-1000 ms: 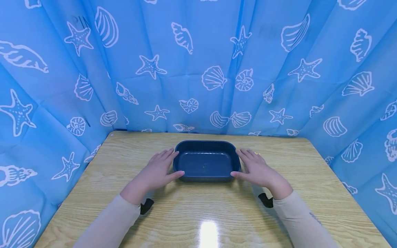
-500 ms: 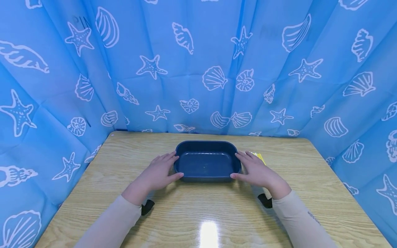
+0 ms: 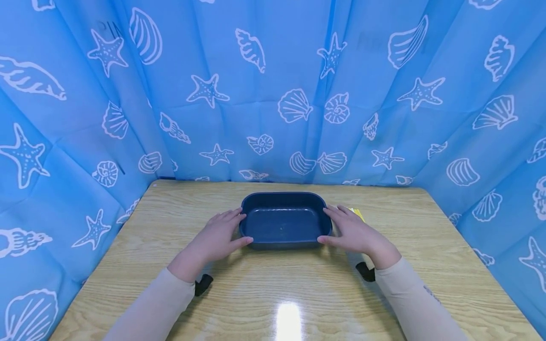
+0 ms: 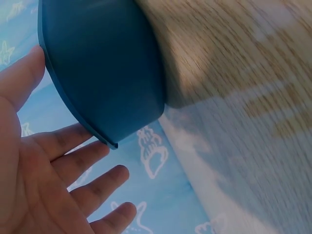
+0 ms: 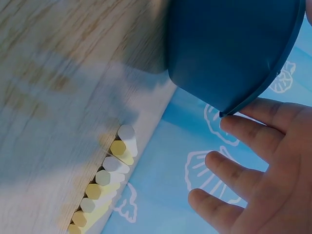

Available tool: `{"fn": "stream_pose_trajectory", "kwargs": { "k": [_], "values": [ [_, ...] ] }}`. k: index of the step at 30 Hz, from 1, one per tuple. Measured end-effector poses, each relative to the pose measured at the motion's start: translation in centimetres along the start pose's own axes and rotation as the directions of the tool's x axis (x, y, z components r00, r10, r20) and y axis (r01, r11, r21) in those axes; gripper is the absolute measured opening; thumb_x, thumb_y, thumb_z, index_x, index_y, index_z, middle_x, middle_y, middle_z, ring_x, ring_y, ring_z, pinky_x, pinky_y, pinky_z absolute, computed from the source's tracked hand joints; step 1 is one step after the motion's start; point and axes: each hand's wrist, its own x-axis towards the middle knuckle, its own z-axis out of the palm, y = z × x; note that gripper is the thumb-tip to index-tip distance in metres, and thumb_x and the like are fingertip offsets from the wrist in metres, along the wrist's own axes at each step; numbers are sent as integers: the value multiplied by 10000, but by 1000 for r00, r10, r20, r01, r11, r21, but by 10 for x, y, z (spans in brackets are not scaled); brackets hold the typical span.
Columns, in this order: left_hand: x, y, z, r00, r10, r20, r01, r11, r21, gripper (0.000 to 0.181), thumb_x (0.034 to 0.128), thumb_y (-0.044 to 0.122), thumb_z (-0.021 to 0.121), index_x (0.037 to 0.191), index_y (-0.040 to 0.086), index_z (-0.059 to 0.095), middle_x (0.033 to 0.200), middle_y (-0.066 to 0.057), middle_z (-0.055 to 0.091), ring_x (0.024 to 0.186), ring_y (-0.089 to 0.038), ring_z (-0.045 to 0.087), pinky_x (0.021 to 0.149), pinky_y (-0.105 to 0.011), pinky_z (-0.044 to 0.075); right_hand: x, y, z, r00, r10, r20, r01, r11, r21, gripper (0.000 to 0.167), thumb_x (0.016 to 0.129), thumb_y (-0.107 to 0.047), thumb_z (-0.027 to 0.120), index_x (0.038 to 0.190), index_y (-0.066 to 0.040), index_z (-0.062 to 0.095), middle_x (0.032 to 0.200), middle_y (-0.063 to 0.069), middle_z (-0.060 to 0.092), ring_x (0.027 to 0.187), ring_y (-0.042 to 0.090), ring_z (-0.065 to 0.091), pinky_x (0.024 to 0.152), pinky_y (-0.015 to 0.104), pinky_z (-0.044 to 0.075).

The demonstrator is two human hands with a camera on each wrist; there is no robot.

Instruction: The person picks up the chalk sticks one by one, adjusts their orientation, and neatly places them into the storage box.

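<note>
A dark blue oblong tub (image 3: 281, 227) with rounded corners and a raised rim stands on the wooden table with nothing visible inside. At its left end is my left hand (image 3: 215, 239), its thumb and first fingers touching the rim while the other fingers spread away from it in the left wrist view. My right hand (image 3: 351, 234) lies at the opposite end in the same manner; in the right wrist view, a couple of its fingertips meet the rim and the rest are apart from it. Both hands' fingers look nearly straight.
Just beyond my right hand lies a row of several yellow and white sticks (image 5: 93, 191), mostly hidden in the head view. A blue curtain (image 3: 273, 118) printed with shells and starfish hangs behind and beside the wooden table (image 3: 256, 293).
My right hand has shifted slightly inward and nearer me, so more of the yellow sticks shows behind it. The tub and my left hand have barely moved.
</note>
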Motion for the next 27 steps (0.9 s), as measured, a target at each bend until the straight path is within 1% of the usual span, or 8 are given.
{"fn": "stream_pose_trajectory", "kwargs": {
  "k": [3,10,13,24,27],
  "values": [
    [0,-1,0,1000,-6,1,6,1000,4,782,953,533,626,1522,40,417,1595,-173,335,1470,-390,283,1187,-590,206,1,0,0,1000,-3,3,3,1000,-1,903,895,-556,691,1554,-43,350,1597,197,316,1476,466,189,1127,670,258],
    [1,0,-1,1000,-9,3,9,1000,7,797,950,537,629,1526,34,406,1591,-169,344,1466,-385,296,1187,-580,217,1,1,-1,1000,0,6,0,1000,-7,930,883,-593,682,1559,-51,344,1601,194,309,1478,455,192,1130,661,267],
    [1,1,-1,1000,-14,9,14,1000,1,799,950,534,630,1530,35,399,1593,-170,340,1465,-386,298,1189,-575,218,1,1,-1,1000,4,7,-4,1000,-4,926,882,-583,691,1555,-47,350,1600,194,311,1477,457,194,1128,664,266],
    [1,0,0,1000,-14,0,14,1000,16,799,950,530,632,1521,18,408,1584,-185,350,1448,-399,326,1171,-580,258,2,1,-1,1000,-11,5,11,1000,0,917,888,-567,693,1556,-44,345,1605,196,298,1477,450,201,1132,652,271],
    [1,1,1,1000,-19,3,19,1000,3,803,949,528,635,1527,23,399,1591,-175,340,1452,-393,321,1174,-574,258,1,2,-2,1000,-12,10,12,1000,8,919,892,-564,690,1559,-39,337,1605,206,291,1478,453,194,1131,655,269]
  ]
}}
